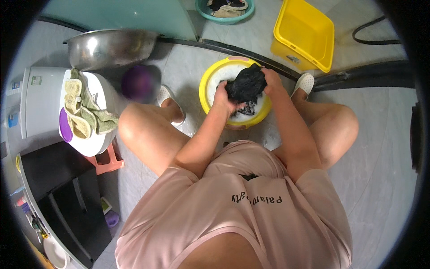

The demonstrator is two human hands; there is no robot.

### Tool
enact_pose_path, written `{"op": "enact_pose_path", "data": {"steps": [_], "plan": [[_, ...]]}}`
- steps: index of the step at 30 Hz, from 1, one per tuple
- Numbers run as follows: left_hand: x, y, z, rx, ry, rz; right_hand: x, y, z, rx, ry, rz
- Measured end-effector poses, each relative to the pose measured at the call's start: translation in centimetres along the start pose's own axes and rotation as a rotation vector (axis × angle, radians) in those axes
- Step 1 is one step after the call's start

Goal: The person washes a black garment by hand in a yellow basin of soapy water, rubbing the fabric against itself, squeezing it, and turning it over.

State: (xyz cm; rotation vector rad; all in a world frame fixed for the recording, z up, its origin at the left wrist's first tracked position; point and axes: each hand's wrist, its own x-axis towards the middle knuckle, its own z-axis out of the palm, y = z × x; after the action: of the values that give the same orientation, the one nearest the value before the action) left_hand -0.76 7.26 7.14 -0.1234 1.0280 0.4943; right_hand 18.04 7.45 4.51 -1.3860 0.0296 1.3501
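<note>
A round yellow washbasin [205, 107] with pink handle patches stands on the tiled floor between my feet. White suds [225, 72] cover the water in it. Over the basin, both hands grip a bunched black cloth [250, 84], probably a garment. My left hand [224, 98] holds its near left side, thumb on top and fingers beneath. On the far right side my right hand [271, 81] clasps it at the upper edge. Part of the dark fabric hangs into the foam below. The folds hide the fingertips of my right hand.
Beyond a dark raised floor sill [231, 48] are a teal basin [225, 21] with clothes and a yellow bin [304, 33]. To the left are a large steel basin [111, 48], a purple bucket [139, 82], a toilet [100, 80] with cloths on its lid, and a black cabinet [67, 181].
</note>
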Motion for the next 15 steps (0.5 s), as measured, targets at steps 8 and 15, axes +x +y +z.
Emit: {"op": "enact_pose_path", "data": {"steps": [8, 15], "plan": [[2.4, -1.2, -2.7, -0.297, -0.257, -0.111, -11.7, 4.9, 3.5, -0.970, -0.338, -0.717], [3.0, -3.6, -1.0, -0.201, -0.232, 0.018, -7.8, 4.7, 4.2, -1.184, 0.060, -0.825]]}}
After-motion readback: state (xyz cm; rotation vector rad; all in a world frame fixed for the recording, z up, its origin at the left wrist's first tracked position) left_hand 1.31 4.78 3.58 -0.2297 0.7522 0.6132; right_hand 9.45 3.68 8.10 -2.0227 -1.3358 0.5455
